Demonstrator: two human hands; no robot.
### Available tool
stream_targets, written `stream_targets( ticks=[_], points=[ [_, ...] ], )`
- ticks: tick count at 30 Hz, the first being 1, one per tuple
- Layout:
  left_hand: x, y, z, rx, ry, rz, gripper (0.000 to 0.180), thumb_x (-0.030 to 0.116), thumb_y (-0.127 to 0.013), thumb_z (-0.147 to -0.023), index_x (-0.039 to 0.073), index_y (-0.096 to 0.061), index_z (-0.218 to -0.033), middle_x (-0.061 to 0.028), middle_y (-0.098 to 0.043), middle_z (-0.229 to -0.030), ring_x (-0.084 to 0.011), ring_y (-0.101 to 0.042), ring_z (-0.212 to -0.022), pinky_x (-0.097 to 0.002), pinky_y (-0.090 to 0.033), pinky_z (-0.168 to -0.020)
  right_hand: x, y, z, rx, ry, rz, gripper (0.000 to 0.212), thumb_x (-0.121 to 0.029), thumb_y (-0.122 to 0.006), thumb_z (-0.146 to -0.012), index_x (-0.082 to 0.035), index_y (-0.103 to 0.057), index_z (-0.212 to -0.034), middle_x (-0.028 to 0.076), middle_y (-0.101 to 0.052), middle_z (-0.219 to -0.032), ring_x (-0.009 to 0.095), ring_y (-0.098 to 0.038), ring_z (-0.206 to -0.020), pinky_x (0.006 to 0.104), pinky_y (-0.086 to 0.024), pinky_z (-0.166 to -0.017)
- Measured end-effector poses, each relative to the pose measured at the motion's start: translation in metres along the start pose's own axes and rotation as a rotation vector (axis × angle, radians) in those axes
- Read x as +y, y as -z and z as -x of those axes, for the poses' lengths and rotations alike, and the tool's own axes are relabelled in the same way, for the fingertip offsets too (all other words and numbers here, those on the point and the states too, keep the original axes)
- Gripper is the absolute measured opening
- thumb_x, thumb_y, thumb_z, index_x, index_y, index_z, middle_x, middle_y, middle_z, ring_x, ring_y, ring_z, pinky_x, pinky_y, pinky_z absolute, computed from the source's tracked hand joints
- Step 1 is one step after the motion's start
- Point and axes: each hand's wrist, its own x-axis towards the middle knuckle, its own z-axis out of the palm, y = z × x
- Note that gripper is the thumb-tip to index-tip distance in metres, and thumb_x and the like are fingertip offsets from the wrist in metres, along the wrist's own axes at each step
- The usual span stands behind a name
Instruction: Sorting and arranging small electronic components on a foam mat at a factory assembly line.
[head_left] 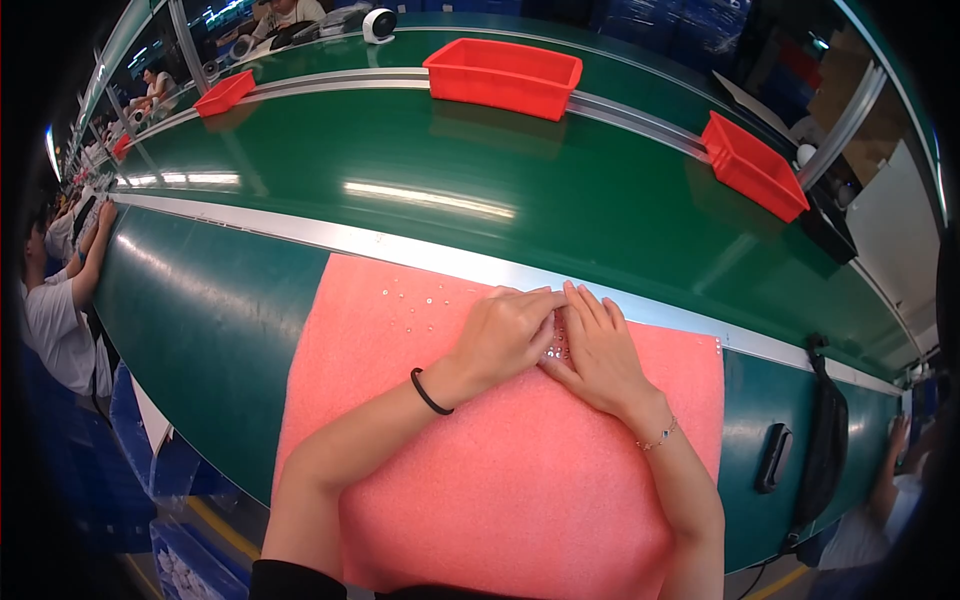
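Observation:
A pink foam sheet [480,480] lies on the green bench, with both my hands together near its far edge. My left hand [505,335] is curled, knuckles up; whatever its fingers hold is hidden. Beside it, my right hand [603,352] lies palm down with its fingers stretched out, their tips close to the left hand's. Between the two palms sits a cluster of small shiny round pieces [559,348], partly covered by the hands. Left of my left hand, several similar loose pieces [430,301] are scattered on the foam. A few more small pieces [718,346] line the sheet's far right corner.
Past a metal rail [400,246] runs a green conveyor belt [380,140]. Red bins stand along its far side: a middle bin [500,85], a right bin [750,170] and a left bin [225,93]. A black pouch [826,440] and dark oblong device [774,458] lie right. People sit at left.

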Motion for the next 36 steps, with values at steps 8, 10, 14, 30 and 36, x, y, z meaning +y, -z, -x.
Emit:
stream_targets(
  ticks=[8, 10, 14, 30, 36],
  points=[
    [-0.0007, 0.0000, 0.0005, -0.070, 0.034, 0.046, 0.018, 0.001, -0.061, -0.080, 0.003, -0.067, -0.096, -0.0105, -0.069, -0.079, -0.0260, -0.067, -0.073, -0.0360, -0.051, -0.070, -0.0023, 0.0077, -0.0011, -0.103, -0.037, -0.031, 0.066, -0.040, -0.058, -0.087, 0.009, -0.043, -0.129, 0.024, -0.035, -0.144, 0.036, -0.031, -0.136, 0.0515, -0.024, -0.110],
    [-0.0001, 0.0002, 0.0007, -0.058, 0.038, 0.052, 0.017, 0.000, -0.061, -0.080, 0.003, -0.067, -0.096, -0.0099, -0.069, -0.076, -0.0260, -0.067, -0.072, -0.0355, -0.051, -0.070, -0.0029, 0.0077, -0.0014, -0.114, -0.042, -0.032, 0.066, -0.040, -0.058, -0.086, 0.009, -0.044, -0.128, 0.025, -0.035, -0.144, 0.036, -0.031, -0.137, 0.0513, -0.024, -0.110],
    [-0.0012, 0.0007, 0.0027, -0.060, 0.039, 0.040, 0.017, 0.000, -0.061, -0.080, 0.003, -0.067, -0.096, -0.0092, -0.069, -0.076, -0.0247, -0.068, -0.073, -0.0351, -0.051, -0.070, -0.0040, 0.0067, -0.0021, -0.110, -0.037, -0.049, 0.064, -0.039, -0.058, -0.086, 0.009, -0.046, -0.126, 0.024, -0.035, -0.144, 0.036, -0.030, -0.137, 0.0509, -0.024, -0.111],
    [-0.0024, -0.0009, 0.0027, 0.032, -0.032, -0.010, 0.015, 0.003, -0.063, -0.079, 0.008, -0.069, -0.092, -0.0038, -0.066, -0.063, -0.0195, -0.064, -0.056, -0.0312, -0.049, -0.060, -0.0043, 0.0086, -0.0008, -0.098, -0.039, -0.064, 0.057, -0.038, -0.058, -0.087, 0.007, -0.050, -0.120, 0.026, -0.035, -0.144, 0.037, -0.031, -0.136, 0.0522, -0.024, -0.110],
    [-0.0041, 0.0011, 0.0014, 0.051, -0.019, -0.051, 0.010, 0.008, -0.064, -0.081, 0.008, -0.068, -0.091, -0.0041, -0.061, -0.055, -0.0177, -0.061, -0.048, -0.0285, -0.045, -0.045, -0.0060, 0.0082, -0.0011, -0.082, -0.031, -0.061, 0.053, -0.038, -0.056, -0.090, 0.004, -0.051, -0.120, 0.026, -0.036, -0.143, 0.038, -0.033, -0.135, 0.0533, -0.025, -0.109]
  ],
)
